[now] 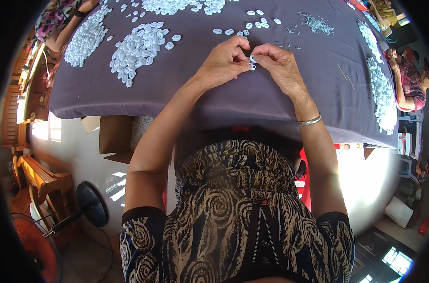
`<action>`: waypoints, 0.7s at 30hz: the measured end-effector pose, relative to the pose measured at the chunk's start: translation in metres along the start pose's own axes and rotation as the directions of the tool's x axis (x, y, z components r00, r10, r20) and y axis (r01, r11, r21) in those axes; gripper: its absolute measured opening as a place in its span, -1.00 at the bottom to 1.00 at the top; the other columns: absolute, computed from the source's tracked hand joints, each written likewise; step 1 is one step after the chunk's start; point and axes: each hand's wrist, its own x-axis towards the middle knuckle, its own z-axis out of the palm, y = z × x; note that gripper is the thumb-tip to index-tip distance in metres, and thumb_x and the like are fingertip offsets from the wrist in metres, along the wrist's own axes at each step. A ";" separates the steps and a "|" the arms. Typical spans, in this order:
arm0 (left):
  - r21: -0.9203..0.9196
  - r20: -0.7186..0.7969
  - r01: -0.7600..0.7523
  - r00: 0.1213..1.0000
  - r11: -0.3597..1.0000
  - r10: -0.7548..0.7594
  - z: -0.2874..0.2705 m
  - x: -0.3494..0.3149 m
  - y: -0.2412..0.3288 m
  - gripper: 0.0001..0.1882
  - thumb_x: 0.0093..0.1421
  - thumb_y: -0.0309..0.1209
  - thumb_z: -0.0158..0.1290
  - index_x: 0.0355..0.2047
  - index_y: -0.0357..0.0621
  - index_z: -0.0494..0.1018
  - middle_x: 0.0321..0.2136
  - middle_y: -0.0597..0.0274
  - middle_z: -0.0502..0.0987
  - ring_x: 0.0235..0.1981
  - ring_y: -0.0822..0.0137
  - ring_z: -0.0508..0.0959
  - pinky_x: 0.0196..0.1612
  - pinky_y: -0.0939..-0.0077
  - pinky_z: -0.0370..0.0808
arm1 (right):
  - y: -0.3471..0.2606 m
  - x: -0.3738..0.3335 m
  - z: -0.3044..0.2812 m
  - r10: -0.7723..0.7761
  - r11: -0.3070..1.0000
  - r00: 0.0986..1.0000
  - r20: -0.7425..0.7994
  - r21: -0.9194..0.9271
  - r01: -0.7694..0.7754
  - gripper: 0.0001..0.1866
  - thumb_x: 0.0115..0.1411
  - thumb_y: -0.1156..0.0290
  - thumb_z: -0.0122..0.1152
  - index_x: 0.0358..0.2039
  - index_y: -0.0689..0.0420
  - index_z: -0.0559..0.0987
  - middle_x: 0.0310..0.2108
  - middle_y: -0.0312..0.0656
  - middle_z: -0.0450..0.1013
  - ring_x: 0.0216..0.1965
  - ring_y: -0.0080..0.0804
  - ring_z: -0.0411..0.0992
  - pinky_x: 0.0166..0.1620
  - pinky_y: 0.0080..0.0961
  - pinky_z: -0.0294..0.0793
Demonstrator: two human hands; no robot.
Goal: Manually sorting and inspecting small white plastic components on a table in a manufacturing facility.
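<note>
Head view: both hands met over the bench [176, 101], whose top was covered by a grey-purple cloth. The left hand [222, 62] had its thumb and fingers pinched on a small white piece [253, 67] with dark spots, and the right hand [281, 70] pinched at the same place from the other side, so each grip was grasping and neither was released. Whether they shared one piece or held two touching ones could not be told, since fingertips covered much of it. The piece was held centrally in front of the body, probably because opposed thumbs gave fine control and a clear line of sight.

A few loose pieces [258, 24] lay just beyond the fingers, apart from the heaps, perhaps for easy reach. A white heap [138, 51] sat to the left, seemingly far enough off to leave elbow room. Thin slivers [317, 23] formed their own scatter beyond the right hand, likely so that the sorts would not mix. Two thin sticks [346, 77] lay farther right. A long pale pile [383, 96] lined the right edge, near a co-worker [409, 81], which suggested a separate supply.
</note>
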 end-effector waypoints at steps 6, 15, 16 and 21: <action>0.011 -0.053 0.009 0.999 1.000 -0.008 0.001 0.000 -0.003 -0.63 0.06 -0.56 0.13 -0.11 -0.23 0.30 -0.52 0.30 0.51 -0.52 0.54 0.43 -0.52 0.62 0.40 | 0.000 -0.002 0.003 -0.042 0.997 0.998 0.040 -0.063 0.044 -0.92 0.19 0.55 0.12 -0.33 0.20 0.57 -0.44 -0.45 0.45 -0.36 -0.76 0.32 -0.26 -0.72 0.33; -0.037 -0.092 0.046 0.995 0.998 -0.049 0.004 0.000 0.006 -0.59 0.05 -0.57 0.14 -0.08 -0.27 0.30 -0.50 0.21 0.52 -0.50 0.50 0.46 -0.49 0.62 0.39 | 0.003 -0.008 0.001 -0.107 0.984 0.993 0.048 -0.136 0.112 -0.83 0.08 0.62 0.24 -0.28 0.15 0.53 -0.49 -0.49 0.37 -0.47 -0.81 0.23 -0.39 -0.80 0.27; -0.089 -0.076 0.052 0.995 0.995 -0.059 0.004 0.000 0.006 -0.59 0.04 -0.56 0.14 -0.08 -0.27 0.30 -0.50 0.21 0.52 -0.50 0.51 0.46 -0.49 0.62 0.38 | 0.002 -0.009 0.001 -0.110 0.984 0.993 0.048 -0.137 0.115 -0.83 0.08 0.62 0.24 -0.28 0.15 0.53 -0.49 -0.49 0.37 -0.47 -0.81 0.23 -0.39 -0.80 0.27; -0.219 -0.036 0.053 0.997 0.974 -0.063 0.006 -0.003 0.011 -0.59 0.04 -0.56 0.15 -0.09 -0.28 0.31 -0.49 0.22 0.52 -0.51 0.53 0.44 -0.51 0.63 0.35 | -0.011 -0.014 0.000 -0.242 0.949 0.970 0.021 -0.203 0.242 -0.73 -0.02 0.62 0.36 -0.28 0.15 0.53 -0.50 -0.50 0.35 -0.54 -0.81 0.18 -0.49 -0.79 0.23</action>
